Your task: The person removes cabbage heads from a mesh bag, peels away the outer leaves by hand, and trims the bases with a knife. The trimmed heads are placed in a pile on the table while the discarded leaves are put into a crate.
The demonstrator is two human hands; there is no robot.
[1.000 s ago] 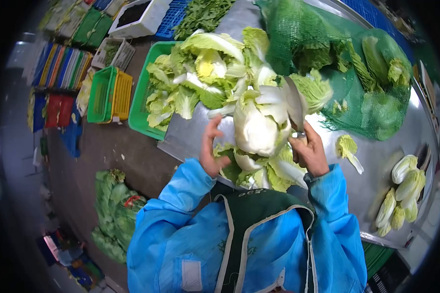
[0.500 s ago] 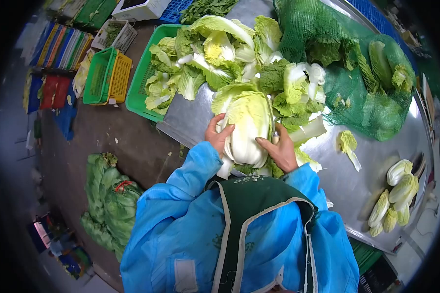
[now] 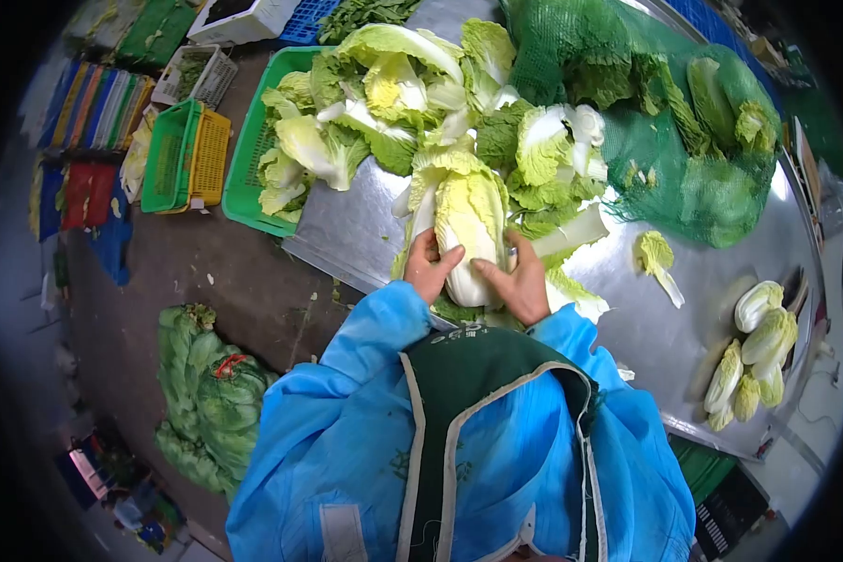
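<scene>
**A:** Where's the napa cabbage (image 3: 470, 220) sitting?

**B:** Right in front of you on the steel counter (image 3: 656, 328), close to its near edge. The stem end is towards you and the leafy tip points away.

**A:** And my hands?

**B:** Both are closed on the head, low down by the stem. Your left hand (image 3: 428, 269) wraps its left flank, with the fingers curled over the pale ribs. Your right hand (image 3: 518, 284) clasps the right flank, thumb lying across the top. I cannot tell whether your right hand has anything else tucked in it.

**A:** What lies around it?

**B:** Cut-off leaves (image 3: 571, 292) lie just beside the head on its right, touching it. Past the tip there is a heap of loose outer leaves (image 3: 384, 103), and it hangs over a green crate (image 3: 249, 187) beside the counter's left edge. To the right of the heap, a green net sack (image 3: 693, 140) with whole heads in it rests on the counter.

**A:** Farther out?

**B:** A single leaf (image 3: 654, 258) lies apart on your right. Well beyond it, near the counter's right edge, is a row of small trimmed heads (image 3: 759, 347). On the floor to your left lie filled net bags (image 3: 206, 393), and farther off stand the green and yellow baskets (image 3: 187, 155).
</scene>
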